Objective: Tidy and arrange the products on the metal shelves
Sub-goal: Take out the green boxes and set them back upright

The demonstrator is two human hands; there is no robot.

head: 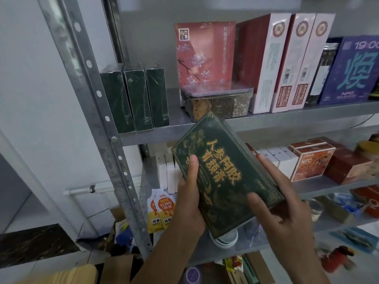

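Note:
I hold a dark green box with gold lettering (223, 173) in front of the metal shelves, tilted, its top corner near the upper shelf edge (266, 121). My left hand (189, 193) grips its left side, thumb on the front face. My right hand (281, 203) grips its lower right end, thumb across the front and fingers along the right edge. Three matching dark green boxes (135, 99) stand upright side by side at the left end of the upper shelf.
On the upper shelf stand a pink blossom box (205, 54), a clear lidded tub (217, 99), red-and-white boxes (283, 62) and a purple box (352, 70). The lower shelf holds white packs (168, 173) and orange boxes (311, 160). A perforated upright post (102, 111) stands left.

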